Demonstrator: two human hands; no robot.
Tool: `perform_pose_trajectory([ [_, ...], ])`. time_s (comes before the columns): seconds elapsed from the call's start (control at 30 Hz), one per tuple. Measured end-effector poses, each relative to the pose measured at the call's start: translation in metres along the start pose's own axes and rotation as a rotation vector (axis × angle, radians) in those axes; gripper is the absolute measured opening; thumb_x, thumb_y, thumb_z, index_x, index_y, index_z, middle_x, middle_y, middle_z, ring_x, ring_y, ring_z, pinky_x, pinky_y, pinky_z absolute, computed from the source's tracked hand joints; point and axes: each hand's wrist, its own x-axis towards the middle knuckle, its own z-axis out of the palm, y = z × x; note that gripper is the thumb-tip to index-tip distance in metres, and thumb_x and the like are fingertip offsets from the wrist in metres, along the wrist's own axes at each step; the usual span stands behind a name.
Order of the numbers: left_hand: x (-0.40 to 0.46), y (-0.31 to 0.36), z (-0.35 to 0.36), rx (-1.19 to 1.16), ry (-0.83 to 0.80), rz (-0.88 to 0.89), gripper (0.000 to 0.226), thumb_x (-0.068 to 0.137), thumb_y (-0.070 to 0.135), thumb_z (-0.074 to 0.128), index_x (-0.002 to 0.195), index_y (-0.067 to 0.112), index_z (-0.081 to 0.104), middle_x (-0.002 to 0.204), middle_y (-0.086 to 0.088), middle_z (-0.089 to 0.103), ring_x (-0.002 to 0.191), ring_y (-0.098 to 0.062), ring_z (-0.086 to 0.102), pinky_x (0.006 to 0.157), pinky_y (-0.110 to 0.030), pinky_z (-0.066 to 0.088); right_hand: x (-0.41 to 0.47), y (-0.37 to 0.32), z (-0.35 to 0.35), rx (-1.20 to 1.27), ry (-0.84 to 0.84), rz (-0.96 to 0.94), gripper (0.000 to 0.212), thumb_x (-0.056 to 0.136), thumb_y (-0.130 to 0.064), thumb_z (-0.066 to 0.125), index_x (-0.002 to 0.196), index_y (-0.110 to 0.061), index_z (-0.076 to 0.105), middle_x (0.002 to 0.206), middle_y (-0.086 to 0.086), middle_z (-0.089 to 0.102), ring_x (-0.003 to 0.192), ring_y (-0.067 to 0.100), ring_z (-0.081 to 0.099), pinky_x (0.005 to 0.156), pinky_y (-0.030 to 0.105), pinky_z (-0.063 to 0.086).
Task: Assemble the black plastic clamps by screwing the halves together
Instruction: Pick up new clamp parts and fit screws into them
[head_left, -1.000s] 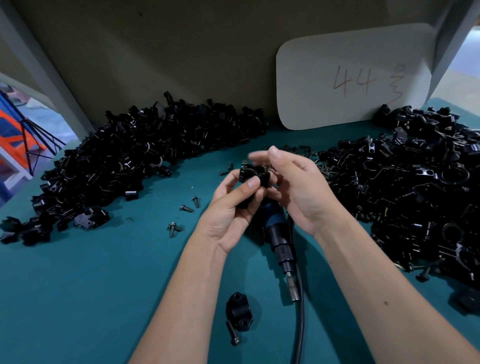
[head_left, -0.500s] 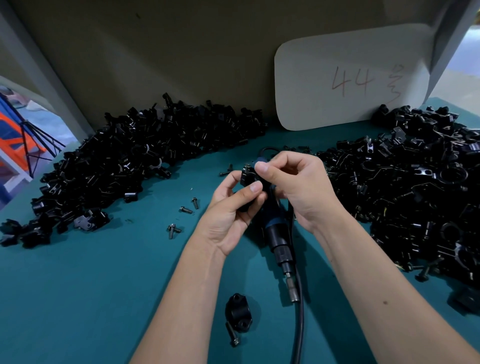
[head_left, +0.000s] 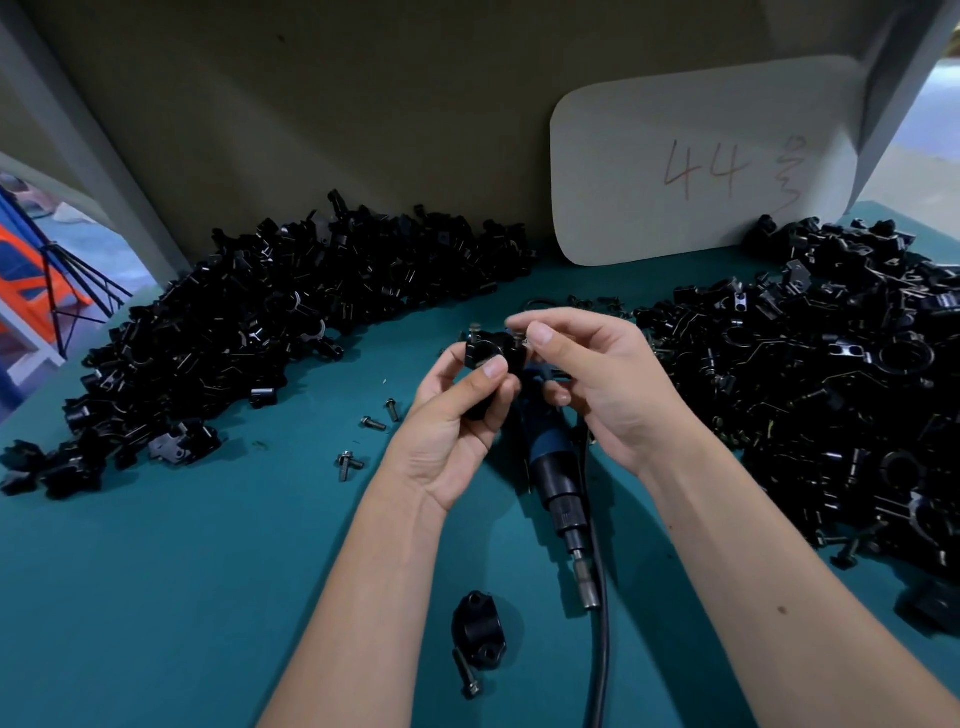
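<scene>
- Floating above the middle of the counter (head_left: 156, 597), a black clamp (head_left: 491, 356) sits between both hands, with one screw (head_left: 474, 330) standing up from its far left corner.
- The left hand (head_left: 452, 431) has its grip curled around the clamp, thumb across the near face and fingers behind.
- The right hand (head_left: 597, 384) pinches a second screw (head_left: 521, 340) between thumb and forefinger at the clamp's right side; its other fingers curl loosely.
- Just under the hands lies a powered screwdriver (head_left: 558, 483), blue and black, its bit pointing to the near edge, with a black cable (head_left: 597, 649) running beside it toward the near edge.
- Near to that, a finished-looking clamp (head_left: 475, 631) lies flat on the counter with a loose bolt (head_left: 465, 675) touching its near left side.
- Three more loose screws (head_left: 373, 423) lie left of the left hand, apart from one another.
- A long pile of black clamp halves (head_left: 249, 338) curves along the far left; a bigger heap of black parts (head_left: 831, 389) fills the right side.
- The counter is covered in teal, matt material.
- A plain beige wall (head_left: 311, 104) closes the far side, with grey slanting posts at both far corners.
- A white rounded card (head_left: 701, 166) leans on the wall at far right, hand-marked "44" in reddish pen, followed by a character I cannot read.
- Past the left post an orange and blue object shows, too blurred to name.
</scene>
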Motion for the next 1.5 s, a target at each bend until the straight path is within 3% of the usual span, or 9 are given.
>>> perform_pose_trajectory([
  [0.37, -0.002, 0.001, 0.001, 0.070, 0.005, -0.017, 0.034, 0.077, 0.003, 0.073, 0.108, 0.010, 0.061, 0.085, -0.002, 0.071, 0.071, -0.009, 0.068, 0.064, -0.014, 0.058, 0.002, 0.002, -0.001, -0.064, 0.016, -0.032, 0.011, 0.084, -0.024, 0.081, 0.094, -0.019, 0.081, 0.094, 0.008, 0.068, 0.080, 0.023, 0.048, 0.052, 0.020, 0.037],
  [0.53, -0.001, -0.001, 0.003, 0.109, 0.009, -0.001, 0.031, 0.076, 0.003, 0.074, 0.103, 0.010, 0.062, 0.084, 0.000, 0.069, 0.072, -0.008, 0.068, 0.066, -0.015, 0.058, 0.004, 0.003, -0.001, -0.079, 0.096, -0.071, 0.013, 0.085, -0.010, 0.082, 0.079, -0.009, 0.070, 0.068, -0.010, 0.067, 0.061, -0.001, 0.059, 0.054, 0.012, 0.044],
  [0.63, -0.001, -0.003, 0.004, 0.178, 0.031, 0.025, 0.030, 0.073, 0.002, 0.076, 0.097, 0.014, 0.062, 0.084, -0.003, 0.073, 0.074, -0.009, 0.071, 0.069, -0.018, 0.058, 0.002, 0.001, 0.000, -0.121, 0.062, -0.026, 0.015, 0.090, -0.032, 0.077, 0.100, -0.021, 0.077, 0.089, -0.006, 0.069, 0.077, 0.005, 0.059, 0.058, 0.017, 0.042],
  [0.73, 0.001, -0.006, 0.004, 0.319, 0.026, 0.082, 0.034, 0.071, 0.000, 0.077, 0.095, 0.014, 0.058, 0.077, -0.006, 0.073, 0.074, -0.014, 0.074, 0.075, -0.025, 0.061, 0.004, -0.001, 0.002, -0.234, 0.064, -0.128, 0.014, 0.096, -0.018, 0.073, 0.106, -0.025, 0.081, 0.093, -0.003, 0.069, 0.080, 0.015, 0.054, 0.066, 0.019, 0.045],
  [0.9, 0.000, -0.003, 0.002, 0.366, 0.002, 0.114, 0.029, 0.079, 0.007, 0.077, 0.102, 0.009, 0.061, 0.113, -0.029, 0.071, 0.098, -0.029, 0.073, 0.097, -0.044, 0.059, 0.004, -0.001, 0.003, -0.314, 0.093, -0.158, 0.016, 0.089, -0.009, 0.079, 0.088, -0.024, 0.083, 0.087, 0.009, 0.072, 0.078, 0.016, 0.054, 0.077, 0.026, 0.049],
  [1.03, 0.000, -0.006, 0.003, 0.350, 0.016, 0.166, 0.026, 0.077, 0.005, 0.076, 0.099, 0.004, 0.063, 0.104, -0.022, 0.068, 0.094, -0.029, 0.072, 0.086, -0.041, 0.063, 0.003, -0.003, 0.003, -0.311, 0.109, -0.157, 0.012, 0.084, -0.011, 0.085, 0.076, -0.016, 0.078, 0.076, 0.004, 0.064, 0.068, 0.006, 0.056, 0.066, 0.020, 0.050],
  [1.2, 0.000, -0.006, 0.006, 0.354, 0.044, 0.225, 0.024, 0.072, 0.002, 0.078, 0.090, 0.006, 0.062, 0.106, -0.024, 0.062, 0.091, -0.026, 0.073, 0.082, -0.039, 0.064, 0.006, 0.005, 0.007, -0.509, 0.133, -0.234, 0.027, 0.089, -0.024, 0.080, 0.076, -0.012, 0.060, 0.084, 0.020, 0.058, 0.075, 0.034, 0.058, 0.063, 0.044, 0.059],
  [1.37, 0.001, -0.007, 0.006, 0.365, 0.049, 0.278, 0.027, 0.069, -0.001, 0.077, 0.088, 0.005, 0.059, 0.109, -0.024, 0.062, 0.093, -0.029, 0.073, 0.078, -0.038, 0.063, 0.003, 0.006, 0.013, -0.297, 0.122, -0.233, 0.017, 0.089, -0.008, 0.079, 0.079, -0.008, 0.066, 0.091, 0.018, 0.062, 0.070, 0.006, 0.063, 0.059, 0.017, 0.053],
  [1.5, 0.001, -0.009, 0.008, 0.403, 0.031, 0.306, 0.030, 0.069, -0.002, 0.076, 0.093, 0.001, 0.057, 0.107, -0.022, 0.063, 0.088, -0.022, 0.073, 0.070, -0.027, 0.060, 0.004, 0.009, 0.018, -0.276, 0.231, -0.226, 0.038, 0.085, -0.016, 0.085, 0.065, -0.007, 0.054, 0.079, 0.017, 0.058, 0.066, 0.009, 0.059, 0.051, 0.027, 0.054],
])
